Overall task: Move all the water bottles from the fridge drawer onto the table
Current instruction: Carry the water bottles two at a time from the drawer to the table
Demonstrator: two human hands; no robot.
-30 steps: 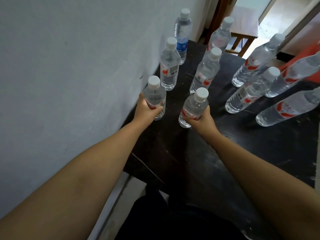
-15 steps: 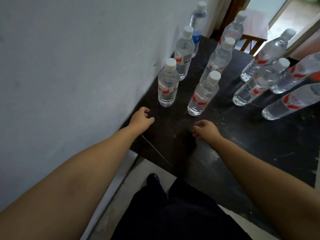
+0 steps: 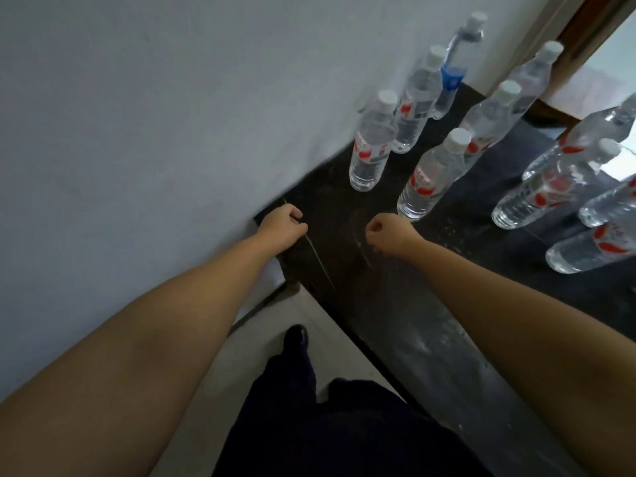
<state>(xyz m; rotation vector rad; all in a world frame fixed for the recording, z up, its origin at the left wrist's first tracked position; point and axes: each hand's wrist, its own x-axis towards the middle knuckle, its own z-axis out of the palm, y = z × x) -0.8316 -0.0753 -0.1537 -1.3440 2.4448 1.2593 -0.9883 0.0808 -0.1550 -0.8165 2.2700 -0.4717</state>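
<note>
Several clear water bottles with white caps stand upright on the dark table. The nearest two carry red labels: one by the wall, one to its right. A blue-labelled bottle stands at the far end by the wall. More red-labelled bottles fill the right side. My left hand hovers over the table's near left corner, fingers loosely curled, holding nothing. My right hand hangs just in front of the second bottle, also loosely curled and empty. The fridge drawer is out of view.
A pale wall runs along the table's left edge. Light floor and my dark trouser leg and shoe show below the table's near edge. A wooden door frame stands at the far right.
Both hands let go of the two nearest bottles, which now stand on the table, and pulled back toward me. The view has tilted and swung to the left.
</note>
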